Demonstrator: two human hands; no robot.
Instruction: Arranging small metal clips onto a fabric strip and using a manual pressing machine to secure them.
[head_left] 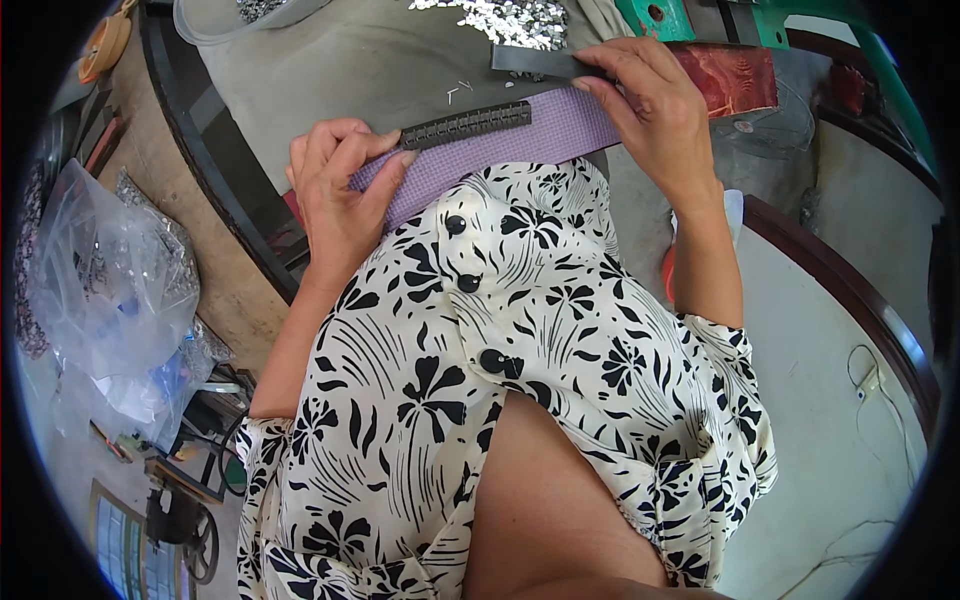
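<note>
My left hand (345, 165) pinches the left end of a dark slotted bar (466, 126) between thumb and fingers. The bar lies slightly tilted on a purple textured mat (572, 125) at the table's near edge. My right hand (655, 110) grips the right end of a flat dark strip (533, 62) between thumb and fingertips. The strip's free end reaches left, at the near side of a heap of small shiny metal pieces (500, 18). A few thin loose bits (458, 92) lie on the grey table between the bar and the heap.
At the far left of the table stands a clear tub (235, 25) with small metal pieces inside. A green metal frame (655, 15) and a reddish board (730, 80) are at the far right. Clear plastic bags (115, 280) sit on the left.
</note>
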